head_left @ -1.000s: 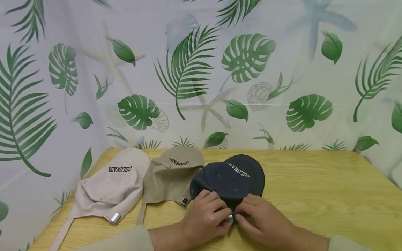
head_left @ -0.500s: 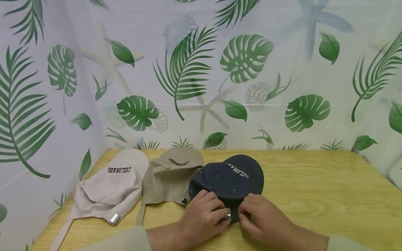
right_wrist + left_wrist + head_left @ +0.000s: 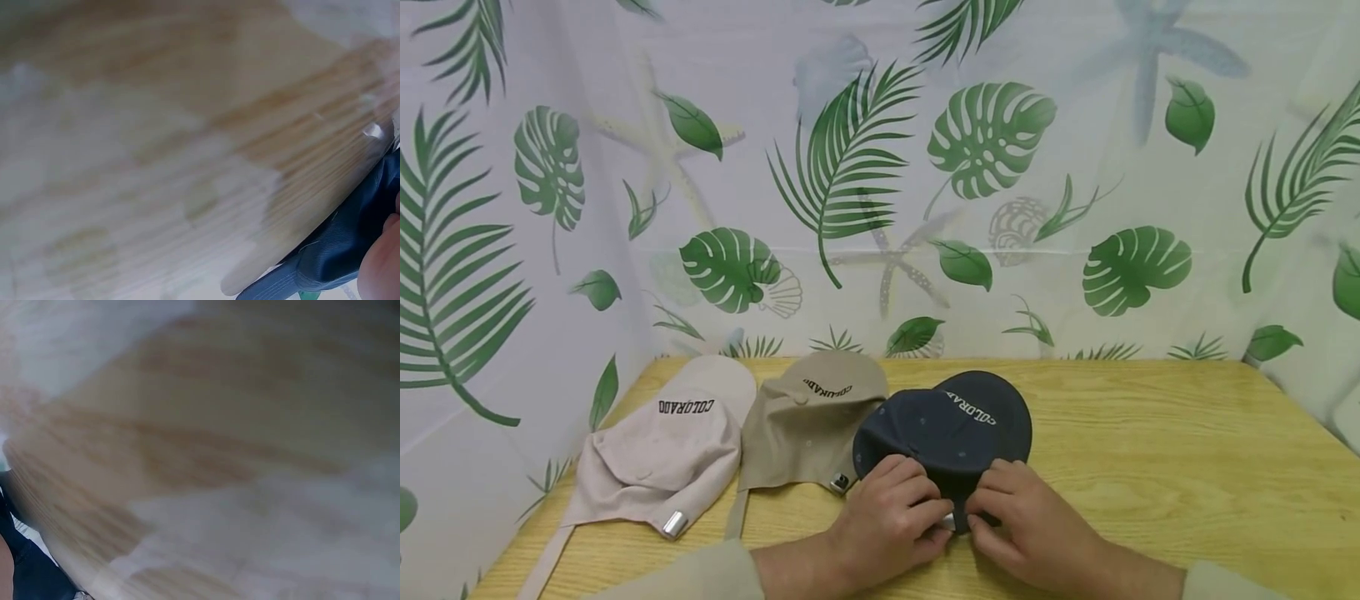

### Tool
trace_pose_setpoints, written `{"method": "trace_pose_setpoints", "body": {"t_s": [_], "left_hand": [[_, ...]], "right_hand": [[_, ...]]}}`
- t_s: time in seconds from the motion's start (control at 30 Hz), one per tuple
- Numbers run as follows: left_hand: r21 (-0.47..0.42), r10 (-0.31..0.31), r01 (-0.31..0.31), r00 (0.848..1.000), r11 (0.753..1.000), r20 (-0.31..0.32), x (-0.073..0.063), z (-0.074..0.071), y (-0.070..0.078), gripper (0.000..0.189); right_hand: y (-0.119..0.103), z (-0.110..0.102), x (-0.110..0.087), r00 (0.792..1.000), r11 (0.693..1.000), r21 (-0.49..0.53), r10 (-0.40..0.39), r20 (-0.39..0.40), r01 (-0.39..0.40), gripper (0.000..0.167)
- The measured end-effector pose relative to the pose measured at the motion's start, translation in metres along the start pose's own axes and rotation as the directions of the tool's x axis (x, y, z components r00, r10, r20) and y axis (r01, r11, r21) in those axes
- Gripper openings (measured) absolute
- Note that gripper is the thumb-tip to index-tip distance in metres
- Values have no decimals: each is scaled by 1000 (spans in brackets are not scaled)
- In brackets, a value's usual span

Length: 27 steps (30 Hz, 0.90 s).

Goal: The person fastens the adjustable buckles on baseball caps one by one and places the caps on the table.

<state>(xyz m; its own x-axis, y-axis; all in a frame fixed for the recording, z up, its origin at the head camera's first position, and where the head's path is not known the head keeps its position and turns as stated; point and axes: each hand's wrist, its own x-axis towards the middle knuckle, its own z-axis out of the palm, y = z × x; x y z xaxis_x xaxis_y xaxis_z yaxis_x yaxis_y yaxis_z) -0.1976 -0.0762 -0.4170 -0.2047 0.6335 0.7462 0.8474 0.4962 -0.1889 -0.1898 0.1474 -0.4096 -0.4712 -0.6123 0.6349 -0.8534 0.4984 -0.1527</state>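
A navy baseball cap (image 3: 936, 433) with white COLORADO lettering lies at the middle of the table, its brim toward the back. My left hand (image 3: 891, 518) pinches the silver buckle (image 3: 949, 522) at the cap's back edge between thumb and curled fingers. Facing it, my right hand (image 3: 1037, 518) pinches the cap's strap and back edge with thumb and forefinger. The strap end between the hands is partly hidden by fingers. Dark cap cloth (image 3: 34, 572) shows at the lower left of the left wrist view. More of the cap (image 3: 340, 247) shows in the right wrist view beside a fingertip.
Left of the navy cap, a khaki cap (image 3: 805, 437) lies close by, its buckle near my left hand. Farther left lies a pale pink cap (image 3: 662, 458) with its strap hanging toward the front. A leaf-print curtain (image 3: 880, 167) borders the wooden table (image 3: 1187, 450).
My right fingertips shifted slightly right, away from the buckle, then came a little back toward it. My left hand and the caps stay nearly in place.
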Motion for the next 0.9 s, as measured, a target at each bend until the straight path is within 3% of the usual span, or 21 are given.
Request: {"method": "trace_pose_setpoints", "body": {"t_s": [0.2, 0.4, 0.7, 0.9], "left_hand": [[-14, -4, 5, 1000, 1000, 16, 0, -1, -1, 8], [-15, -13, 13, 1000, 1000, 25, -1, -2, -2, 8], [-7, -14, 14, 1000, 1000, -11, 1, 0, -2, 6], [2, -15, 15, 1000, 1000, -6, -1, 0, -2, 6]], "right_hand": [[-1, -2, 1, 1000, 1000, -22, -14, -16, 14, 22], [0, -2, 1, 999, 993, -108, -36, 36, 40, 2], [-2, -2, 3, 995, 980, -172, -96, 29, 99, 21], [0, 0, 2, 996, 983, -163, -85, 10, 86, 10]]}}
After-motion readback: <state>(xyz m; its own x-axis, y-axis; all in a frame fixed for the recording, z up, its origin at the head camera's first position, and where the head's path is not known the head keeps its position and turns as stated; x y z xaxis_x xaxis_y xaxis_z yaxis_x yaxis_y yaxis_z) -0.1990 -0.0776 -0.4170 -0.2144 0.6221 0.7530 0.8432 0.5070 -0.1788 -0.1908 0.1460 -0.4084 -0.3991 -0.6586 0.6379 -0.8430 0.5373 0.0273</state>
